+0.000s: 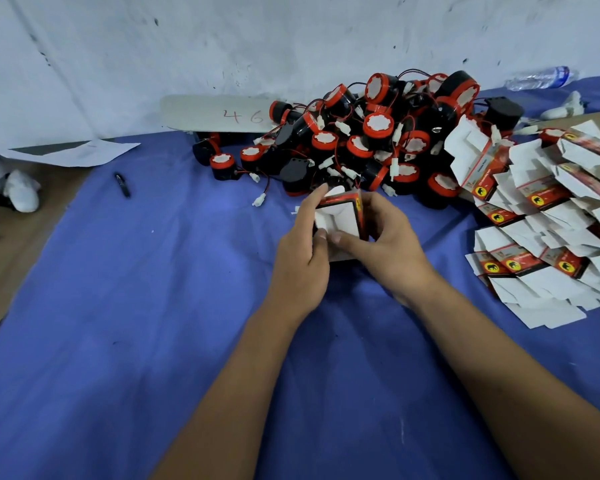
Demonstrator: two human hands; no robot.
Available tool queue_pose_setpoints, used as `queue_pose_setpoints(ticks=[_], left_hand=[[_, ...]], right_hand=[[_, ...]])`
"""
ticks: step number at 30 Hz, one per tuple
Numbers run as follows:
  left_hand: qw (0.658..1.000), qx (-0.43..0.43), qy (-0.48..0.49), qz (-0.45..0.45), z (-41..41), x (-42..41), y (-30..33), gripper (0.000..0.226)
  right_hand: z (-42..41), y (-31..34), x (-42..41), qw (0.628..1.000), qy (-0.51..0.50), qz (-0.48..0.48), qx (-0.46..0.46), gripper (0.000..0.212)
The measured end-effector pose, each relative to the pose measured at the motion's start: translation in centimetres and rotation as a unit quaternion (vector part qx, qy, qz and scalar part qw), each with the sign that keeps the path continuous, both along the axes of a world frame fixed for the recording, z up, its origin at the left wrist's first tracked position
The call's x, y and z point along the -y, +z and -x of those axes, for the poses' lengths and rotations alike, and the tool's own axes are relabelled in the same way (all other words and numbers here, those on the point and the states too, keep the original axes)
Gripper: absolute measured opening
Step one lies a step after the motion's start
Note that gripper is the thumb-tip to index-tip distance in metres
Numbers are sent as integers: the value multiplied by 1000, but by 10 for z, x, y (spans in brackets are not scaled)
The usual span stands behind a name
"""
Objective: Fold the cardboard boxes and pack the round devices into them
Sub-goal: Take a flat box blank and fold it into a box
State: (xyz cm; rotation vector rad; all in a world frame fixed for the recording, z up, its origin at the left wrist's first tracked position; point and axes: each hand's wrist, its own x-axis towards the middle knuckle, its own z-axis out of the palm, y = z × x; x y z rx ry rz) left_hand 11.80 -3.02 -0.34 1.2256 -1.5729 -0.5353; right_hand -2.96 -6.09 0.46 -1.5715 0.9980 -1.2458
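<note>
At nine o'clock on the bench [118, 306], past the edge of its blue cloth [153, 358], a white wad [21, 190] lies on the bare brown top, with a sheet of paper [73, 152] beyond it at ten. A black pen [122, 184] lies on the cloth nearer the centre. At eleven o'clock a grey board [215, 114] marked 46 leans at the wall. At the centre I hold a small cardboard box [340, 220], red and black outside, white inside. My left hand [303, 258] curls round its left side, thumb on the white flap; my right hand [388, 240] grips its right side, thumb pressed at the near flap. Just beyond, at twelve o'clock, sits the heap of round devices [371, 140], black with red rims and trailing wires. At two to three o'clock unfolded flat boxes [548, 216] spread in overlapping rows. A plastic bottle [542, 77] lies at one o'clock by the wall.
</note>
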Motion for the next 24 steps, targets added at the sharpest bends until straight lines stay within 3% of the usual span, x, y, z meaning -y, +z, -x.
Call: queue_pose_setpoints(ticks=[3, 6, 9, 12, 17, 21, 24], left_hand=[[1000, -22, 13, -14, -7, 2, 2, 57], [999, -37, 21, -15, -11, 3, 2, 50], [994, -99, 15, -49, -10, 3, 4, 46], [985, -148, -3, -88, -6, 3, 8, 48], [998, -39, 29, -51, -8, 3, 7, 48], [998, -30, 35, -45, -18, 4, 8, 43], [998, -32, 16, -51, -16, 2, 9, 43]], right_hand=[[0, 1, -1, 992, 99, -51, 67, 46], [1, 4, -3, 990, 105, -58, 68, 38], [2, 5, -4, 996, 1, 3, -91, 23], [-1, 2, -3, 942, -115, 134, -286, 20], [-9, 8, -5, 883, -106, 240, -389, 28], [-7, 10, -4, 890, -42, 224, -394, 40], [-4, 6, -5, 898, -9, 203, -389, 35]])
